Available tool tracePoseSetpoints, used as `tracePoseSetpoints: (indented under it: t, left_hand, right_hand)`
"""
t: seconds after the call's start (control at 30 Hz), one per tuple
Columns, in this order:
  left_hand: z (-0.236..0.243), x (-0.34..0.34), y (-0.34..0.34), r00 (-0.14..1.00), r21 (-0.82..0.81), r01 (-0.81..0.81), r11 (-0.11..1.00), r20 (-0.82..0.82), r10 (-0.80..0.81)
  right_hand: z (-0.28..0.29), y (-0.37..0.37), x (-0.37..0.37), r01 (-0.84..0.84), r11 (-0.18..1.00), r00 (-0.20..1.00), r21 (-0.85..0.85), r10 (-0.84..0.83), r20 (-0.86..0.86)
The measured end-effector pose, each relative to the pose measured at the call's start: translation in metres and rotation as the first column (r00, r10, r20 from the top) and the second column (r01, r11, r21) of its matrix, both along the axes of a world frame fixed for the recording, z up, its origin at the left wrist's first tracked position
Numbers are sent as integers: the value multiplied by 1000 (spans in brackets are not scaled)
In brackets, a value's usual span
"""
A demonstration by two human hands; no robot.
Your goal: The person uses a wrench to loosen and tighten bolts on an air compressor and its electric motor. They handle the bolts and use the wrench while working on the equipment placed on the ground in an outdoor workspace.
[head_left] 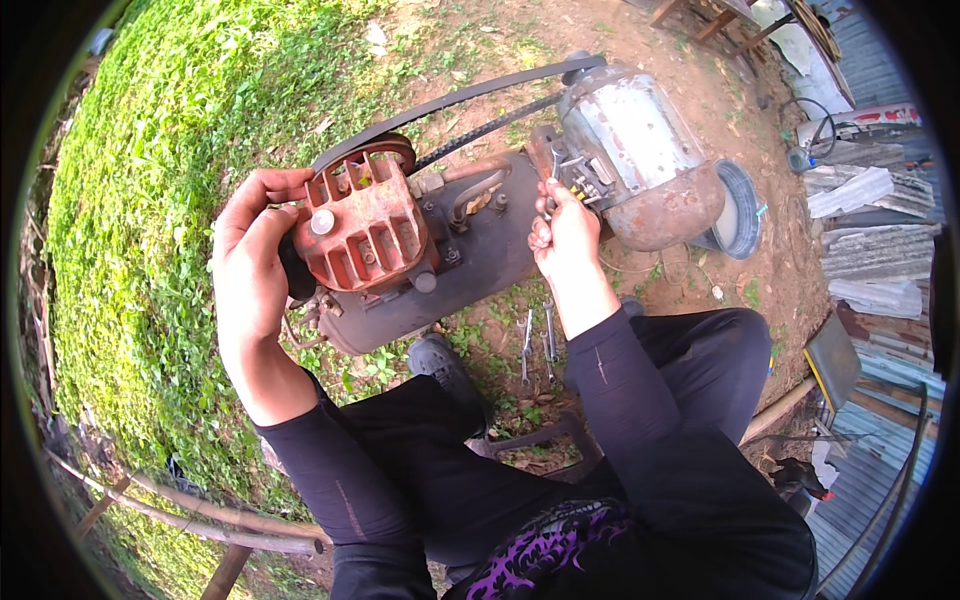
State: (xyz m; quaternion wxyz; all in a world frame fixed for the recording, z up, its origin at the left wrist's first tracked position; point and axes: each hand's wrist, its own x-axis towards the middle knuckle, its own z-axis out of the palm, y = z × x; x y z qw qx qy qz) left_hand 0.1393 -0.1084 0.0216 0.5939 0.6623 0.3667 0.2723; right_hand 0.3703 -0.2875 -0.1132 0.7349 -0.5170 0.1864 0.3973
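A rusty red, finned compressor pump head (365, 225) sits on a dark cylindrical tank (495, 245) in front of me. My left hand (250, 260) grips the left side of the pump head, thumb and fingers bent against its edge. Over the right end of the tank, my right hand (568, 235) is closed around a wrench (556, 168), whose upper end shows above the fist. Right beside that fist are the terminals and wires of a worn grey electric motor (640, 135). A black drive belt (455, 98) runs from the motor's pulley to the wheel behind the pump head.
Several wrenches (527, 345) lie on the ground between my feet, near my dark shoe (440, 365). A grey bucket (742, 215) stands behind the motor. Corrugated sheets (875, 255) line the right side; grass (140, 260) covers the left. Bamboo poles (230, 530) cross the lower left.
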Motion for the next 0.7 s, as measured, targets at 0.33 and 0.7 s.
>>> tracePoseSetpoints:
  t: [0.33, 0.7]
  left_hand:
    - [-1, 1, 1, 1000, -22, 5, 1000, 27, -5]
    - [-5, -1, 5, 999, -23, 42, 999, 11, -42]
  right_hand:
    - [-34, -35, -5, 81, 979, 945, -189, -15, 328]
    - [-49, -6, -4, 49, 993, 962, -104, -19, 273]
